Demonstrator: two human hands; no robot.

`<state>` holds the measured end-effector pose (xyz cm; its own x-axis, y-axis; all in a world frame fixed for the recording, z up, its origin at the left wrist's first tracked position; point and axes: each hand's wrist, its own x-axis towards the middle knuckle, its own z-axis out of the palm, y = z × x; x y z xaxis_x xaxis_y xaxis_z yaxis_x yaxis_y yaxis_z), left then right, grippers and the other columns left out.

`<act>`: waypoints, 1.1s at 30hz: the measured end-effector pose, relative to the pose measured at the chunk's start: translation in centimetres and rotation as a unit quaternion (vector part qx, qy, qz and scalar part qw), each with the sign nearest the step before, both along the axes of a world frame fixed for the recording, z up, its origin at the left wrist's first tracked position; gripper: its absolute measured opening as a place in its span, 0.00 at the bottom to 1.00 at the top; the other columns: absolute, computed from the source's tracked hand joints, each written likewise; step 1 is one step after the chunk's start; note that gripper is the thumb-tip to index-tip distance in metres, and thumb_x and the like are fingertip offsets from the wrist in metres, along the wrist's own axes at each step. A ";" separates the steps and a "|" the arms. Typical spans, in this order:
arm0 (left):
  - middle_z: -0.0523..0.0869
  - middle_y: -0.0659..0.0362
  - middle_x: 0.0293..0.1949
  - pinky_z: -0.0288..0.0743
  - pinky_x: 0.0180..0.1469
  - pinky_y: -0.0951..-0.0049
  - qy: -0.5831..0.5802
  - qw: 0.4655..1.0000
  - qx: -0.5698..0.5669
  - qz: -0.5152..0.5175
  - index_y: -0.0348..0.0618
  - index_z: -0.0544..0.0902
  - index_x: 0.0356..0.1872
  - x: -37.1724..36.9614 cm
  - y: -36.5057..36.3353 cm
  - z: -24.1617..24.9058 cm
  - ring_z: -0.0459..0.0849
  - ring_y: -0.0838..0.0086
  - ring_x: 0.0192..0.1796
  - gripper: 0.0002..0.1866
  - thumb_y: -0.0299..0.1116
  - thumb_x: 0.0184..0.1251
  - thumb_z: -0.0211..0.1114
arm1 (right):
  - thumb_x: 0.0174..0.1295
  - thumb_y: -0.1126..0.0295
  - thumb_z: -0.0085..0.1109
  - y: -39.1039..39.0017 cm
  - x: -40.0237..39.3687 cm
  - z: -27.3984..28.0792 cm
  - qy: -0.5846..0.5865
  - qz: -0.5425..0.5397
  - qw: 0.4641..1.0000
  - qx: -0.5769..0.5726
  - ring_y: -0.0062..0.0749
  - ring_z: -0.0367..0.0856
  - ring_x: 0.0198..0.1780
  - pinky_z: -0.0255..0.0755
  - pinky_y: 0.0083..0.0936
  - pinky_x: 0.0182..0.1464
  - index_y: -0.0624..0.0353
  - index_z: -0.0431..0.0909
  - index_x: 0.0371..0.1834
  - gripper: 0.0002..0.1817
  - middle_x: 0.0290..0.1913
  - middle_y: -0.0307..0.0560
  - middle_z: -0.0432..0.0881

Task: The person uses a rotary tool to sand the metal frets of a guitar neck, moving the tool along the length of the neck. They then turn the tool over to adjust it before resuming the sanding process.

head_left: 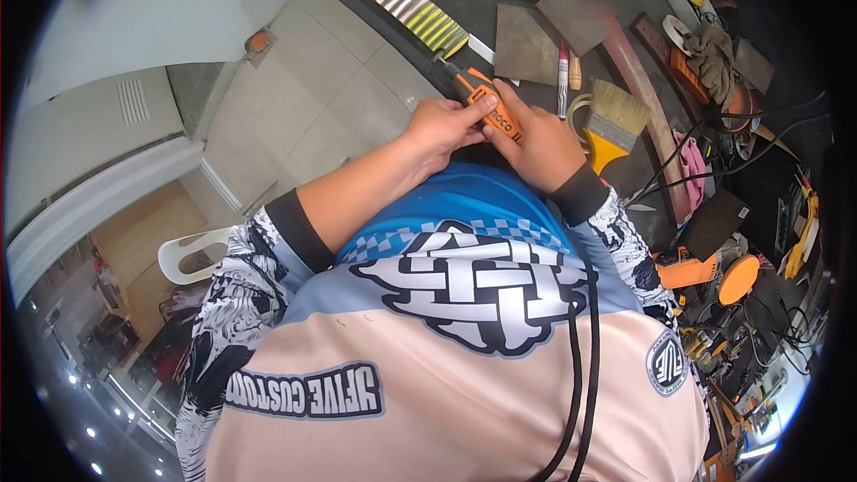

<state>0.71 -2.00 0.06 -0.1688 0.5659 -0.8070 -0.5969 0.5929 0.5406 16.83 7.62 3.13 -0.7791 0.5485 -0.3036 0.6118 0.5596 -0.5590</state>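
Observation:
An orange and black rotary tool (pixel 502 118) sits between my two hands in front of my belly, its dark nose and thin tip pointing up and left. My left hand (pixel 439 132) pinches its left side with thumb and fingers. Around the body's right side wraps my right hand (pixel 546 147), thumb lying along the top. Just beyond the tip is the end of a long ribbed strip (pixel 437 29), silvery with a yellow-green end, along the dark bench edge.
Right of my hands lie a wide paintbrush (pixel 616 120), a red and white marker (pixel 563 80) and flat grey plates (pixel 527 45). Farther right are a rag (pixel 711 52), black cables (pixel 714 174) and an orange sander (pixel 692 270). A white chair (pixel 192 257) stands on the left.

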 end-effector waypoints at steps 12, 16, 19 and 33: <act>0.88 0.51 0.45 0.87 0.51 0.74 0.008 1.000 -0.011 -0.003 0.28 0.84 0.48 -0.1 0.6 -0.2 0.89 0.70 0.46 0.27 0.48 0.70 0.78 | 0.70 0.48 0.64 0.4 0.0 -0.6 0.010 -0.007 1.000 -0.010 0.62 0.90 0.37 0.84 0.51 0.40 0.41 0.65 0.83 0.39 0.36 0.65 0.87; 0.88 0.52 0.43 0.87 0.50 0.74 0.014 1.000 -0.013 -0.006 0.29 0.85 0.46 0.1 1.0 -0.3 0.89 0.70 0.44 0.27 0.49 0.69 0.78 | 0.69 0.48 0.64 0.6 0.2 -0.6 0.021 -0.012 1.000 -0.015 0.62 0.89 0.37 0.83 0.50 0.40 0.44 0.65 0.83 0.39 0.35 0.65 0.87; 0.89 0.52 0.42 0.87 0.49 0.74 0.016 1.000 -0.009 -0.008 0.30 0.85 0.45 0.2 1.4 -0.4 0.89 0.70 0.43 0.26 0.49 0.69 0.78 | 0.69 0.48 0.64 1.0 0.3 -0.7 0.030 -0.015 0.999 -0.016 0.62 0.89 0.37 0.83 0.50 0.41 0.46 0.66 0.82 0.39 0.35 0.65 0.86; 0.89 0.51 0.41 0.88 0.47 0.73 0.030 0.999 -0.011 -0.015 0.27 0.85 0.44 0.4 3.7 -0.7 0.90 0.69 0.42 0.28 0.49 0.68 0.79 | 0.69 0.50 0.65 3.0 0.7 -1.0 0.039 -0.033 0.998 -0.034 0.62 0.89 0.38 0.82 0.50 0.42 0.48 0.66 0.82 0.39 0.36 0.65 0.87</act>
<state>1.11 1.67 -0.61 -0.2000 0.5536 -0.8084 -0.5453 0.6226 0.5613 17.51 10.57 2.13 -0.7644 0.5801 -0.2815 0.5991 0.4775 -0.6427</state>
